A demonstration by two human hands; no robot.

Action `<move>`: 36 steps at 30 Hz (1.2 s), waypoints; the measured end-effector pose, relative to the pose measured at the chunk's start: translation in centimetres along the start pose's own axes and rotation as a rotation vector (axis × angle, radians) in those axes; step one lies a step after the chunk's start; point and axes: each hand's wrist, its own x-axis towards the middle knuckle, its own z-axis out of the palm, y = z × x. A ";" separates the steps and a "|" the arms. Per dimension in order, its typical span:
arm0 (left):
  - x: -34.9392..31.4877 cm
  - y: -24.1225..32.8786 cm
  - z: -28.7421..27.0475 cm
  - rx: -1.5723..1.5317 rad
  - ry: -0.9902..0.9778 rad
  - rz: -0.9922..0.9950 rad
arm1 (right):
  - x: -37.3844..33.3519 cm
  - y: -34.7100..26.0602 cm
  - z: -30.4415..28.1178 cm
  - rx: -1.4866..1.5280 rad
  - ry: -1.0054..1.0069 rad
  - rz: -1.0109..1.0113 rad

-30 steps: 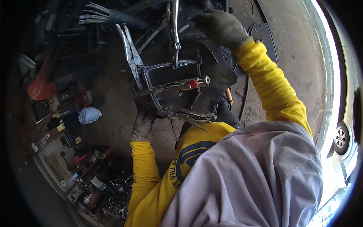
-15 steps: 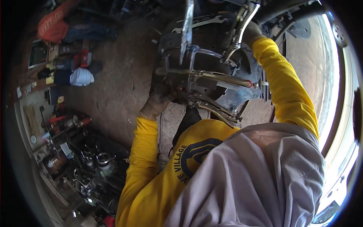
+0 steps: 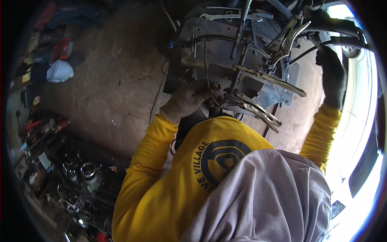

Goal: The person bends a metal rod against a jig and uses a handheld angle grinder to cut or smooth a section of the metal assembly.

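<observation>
My left hand (image 3: 186, 100), in a knitted work glove, is closed at the near left side of a dark metal workpiece. Its fingers curl beside a thin curved rod (image 3: 207, 64); what lies inside them is hidden. Close to its fingertips, locking pliers (image 3: 258, 109) grip the near edge. My right hand (image 3: 333, 76), gloved and in shadow, reaches out at the far right, by a black bar (image 3: 342, 41); its fingers blur into the dark. Further locking pliers (image 3: 287, 42) stand on the far right of the work, and a long-handled pair (image 3: 278, 79) lies across its middle.
Beneath the clamped pieces is a dark metal plate (image 3: 225, 30) with an open-end wrench (image 3: 229, 17) at its far edge. Cluttered parts and a metal cup (image 3: 89, 171) lie at the lower left. A person in a white top (image 3: 60, 71) is further left, across a concrete floor (image 3: 117, 80).
My right hand has left the far locking pliers and swung right, toward the black bar. My left hand has shifted slightly right along the near edge. The view has turned somewhat.
</observation>
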 end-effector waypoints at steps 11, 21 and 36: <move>0.7 -0.1 -0.7 0.145 0.009 0.195 | 8.1 -16.5 14.7 -0.401 -0.531 -0.429; 1.1 -1.2 -1.0 0.197 0.036 0.283 | 8.4 -16.6 19.5 -0.614 -0.630 -0.646; 1.1 -1.3 -1.1 0.157 0.053 0.346 | 8.6 -19.2 21.5 -1.127 -0.835 -0.608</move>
